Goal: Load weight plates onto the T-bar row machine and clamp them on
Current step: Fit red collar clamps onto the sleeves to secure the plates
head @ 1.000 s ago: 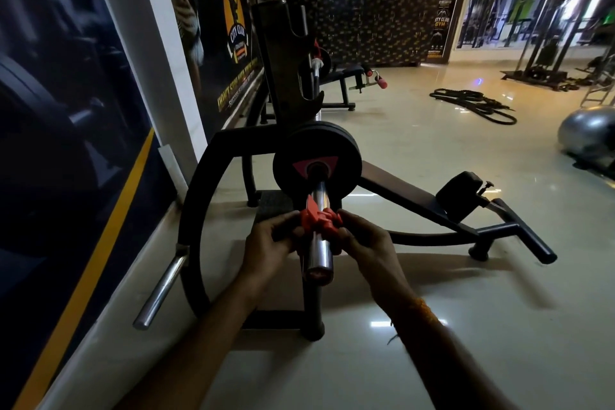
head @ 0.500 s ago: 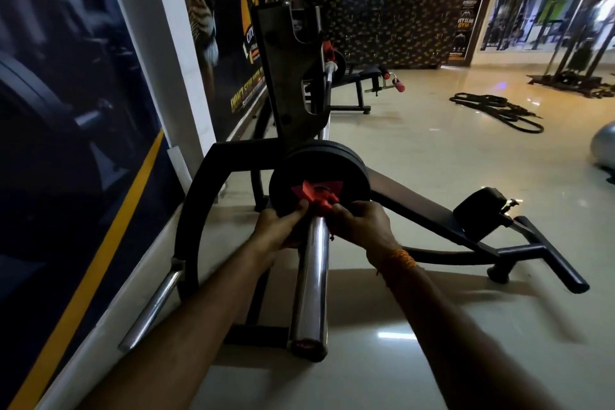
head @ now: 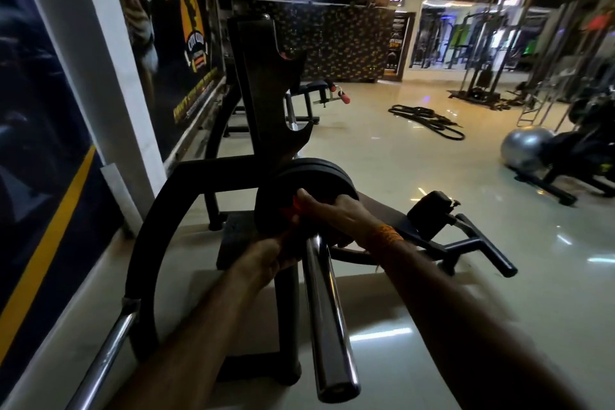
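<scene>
Black weight plates (head: 293,178) sit stacked on the chrome sleeve (head: 327,319) of the T-bar row machine (head: 199,183). A red clamp (head: 289,210) is pressed against the face of the front plate, mostly hidden by my fingers. My left hand (head: 266,256) grips the clamp from the lower left. My right hand (head: 332,213) covers it from the right, fingertips on the plate face. The sleeve's free end points toward me.
A wall with posters runs along the left. A chrome handle (head: 106,356) sticks out at the lower left. The machine's black footplate and handles (head: 466,243) lie to the right. Battle ropes (head: 426,120), a grey exercise ball (head: 525,146) and a bench stand farther off.
The red clamp has slid along the sleeve from near its free end up against the plates, with both hands on it. My view has moved closer and lower.
</scene>
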`<action>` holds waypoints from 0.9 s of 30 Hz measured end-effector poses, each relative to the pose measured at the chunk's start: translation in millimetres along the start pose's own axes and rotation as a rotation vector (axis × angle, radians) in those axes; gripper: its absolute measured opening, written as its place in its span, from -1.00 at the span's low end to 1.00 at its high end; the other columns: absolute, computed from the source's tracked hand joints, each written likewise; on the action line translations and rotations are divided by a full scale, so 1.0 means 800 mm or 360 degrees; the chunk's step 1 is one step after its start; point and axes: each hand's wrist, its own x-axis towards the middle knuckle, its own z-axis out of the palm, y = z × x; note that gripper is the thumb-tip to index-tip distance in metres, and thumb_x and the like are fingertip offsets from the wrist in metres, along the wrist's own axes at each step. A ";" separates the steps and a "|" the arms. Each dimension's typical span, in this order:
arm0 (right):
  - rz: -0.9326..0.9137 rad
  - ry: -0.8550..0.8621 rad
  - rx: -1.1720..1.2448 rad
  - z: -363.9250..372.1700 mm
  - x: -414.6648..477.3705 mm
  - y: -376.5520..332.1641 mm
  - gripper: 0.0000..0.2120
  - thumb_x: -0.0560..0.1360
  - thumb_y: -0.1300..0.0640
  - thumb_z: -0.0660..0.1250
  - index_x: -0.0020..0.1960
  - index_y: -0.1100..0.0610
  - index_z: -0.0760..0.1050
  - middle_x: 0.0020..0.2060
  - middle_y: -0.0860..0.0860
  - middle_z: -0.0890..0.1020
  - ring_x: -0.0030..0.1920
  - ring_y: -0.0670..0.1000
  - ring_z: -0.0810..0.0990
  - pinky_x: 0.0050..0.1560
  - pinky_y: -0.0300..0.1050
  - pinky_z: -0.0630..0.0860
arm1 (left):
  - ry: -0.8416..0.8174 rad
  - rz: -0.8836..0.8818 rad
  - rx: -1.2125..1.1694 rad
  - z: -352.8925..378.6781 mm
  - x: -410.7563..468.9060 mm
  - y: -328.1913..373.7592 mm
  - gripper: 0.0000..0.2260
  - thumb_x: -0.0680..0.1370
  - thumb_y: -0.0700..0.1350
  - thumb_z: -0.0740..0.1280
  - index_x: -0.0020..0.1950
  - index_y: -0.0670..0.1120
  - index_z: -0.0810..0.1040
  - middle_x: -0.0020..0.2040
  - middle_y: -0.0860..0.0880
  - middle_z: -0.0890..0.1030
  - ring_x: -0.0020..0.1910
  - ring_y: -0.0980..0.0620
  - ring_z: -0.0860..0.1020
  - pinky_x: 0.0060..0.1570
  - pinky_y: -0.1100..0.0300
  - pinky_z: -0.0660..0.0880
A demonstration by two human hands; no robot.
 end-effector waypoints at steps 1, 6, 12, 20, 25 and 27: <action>0.0022 -0.0017 -0.0094 0.001 0.001 -0.010 -0.18 0.25 -0.64 0.24 -0.16 0.14 0.67 -0.16 0.14 0.72 -0.14 0.12 0.72 -0.07 0.03 0.71 | -0.0009 0.0000 0.0001 0.000 0.001 0.001 -0.90 0.59 -0.12 0.37 0.06 -0.10 0.63 -0.17 -0.05 0.75 -0.18 0.01 0.73 0.00 -0.03 0.59; 0.0184 -0.0046 -0.0309 0.008 0.006 -0.040 -0.33 0.37 -0.53 0.31 -0.22 0.12 0.60 -0.28 0.08 0.67 -0.27 0.04 0.67 -0.37 -0.14 0.60 | 0.0007 -0.0011 -0.0069 -0.006 0.009 -0.002 -0.64 0.55 -0.08 0.41 0.30 -0.21 0.54 0.15 -0.23 0.67 0.18 -0.21 0.63 0.31 -0.23 0.48; 0.0321 -0.0036 -0.0072 0.004 0.015 -0.035 -0.39 0.41 -0.37 0.43 0.03 0.19 0.61 -0.15 0.15 0.67 -0.20 0.09 0.65 -0.46 -0.21 0.52 | 0.0011 -0.0010 -0.0146 -0.002 0.002 0.004 -0.63 0.57 -0.13 0.40 0.31 -0.27 0.50 0.19 -0.24 0.63 0.11 -0.16 0.63 0.08 -0.02 0.62; 0.0457 -0.0209 0.0753 -0.032 0.007 -0.001 -0.14 0.26 -0.25 0.64 0.37 0.23 0.51 0.17 0.23 0.68 0.10 0.21 0.70 0.11 0.15 0.65 | -0.0028 -0.0040 -0.0243 0.007 -0.001 0.012 -0.89 0.55 -0.19 0.41 0.04 -0.15 0.55 -0.01 -0.15 0.65 -0.17 -0.02 0.64 -0.31 0.18 0.65; 0.0495 -0.0400 0.1062 -0.025 -0.001 0.017 -0.21 0.41 -0.27 0.53 0.43 0.22 0.45 0.20 0.21 0.61 0.13 0.13 0.62 0.30 0.07 0.53 | -0.0067 -0.0083 -0.0226 0.006 -0.003 0.014 -0.83 0.58 -0.21 0.37 0.14 -0.22 0.53 -0.09 -0.16 0.63 -0.41 0.08 0.66 -0.40 0.21 0.63; 0.0556 -0.0415 0.1214 -0.021 0.003 0.022 -0.25 0.41 -0.28 0.53 0.38 0.20 0.46 0.12 0.13 0.59 0.06 0.06 0.59 0.32 -0.03 0.47 | -0.0063 -0.0109 -0.0205 0.004 -0.002 0.014 -0.80 0.57 -0.19 0.38 0.15 -0.24 0.53 -0.06 -0.18 0.63 -0.28 0.00 0.67 -0.24 0.16 0.64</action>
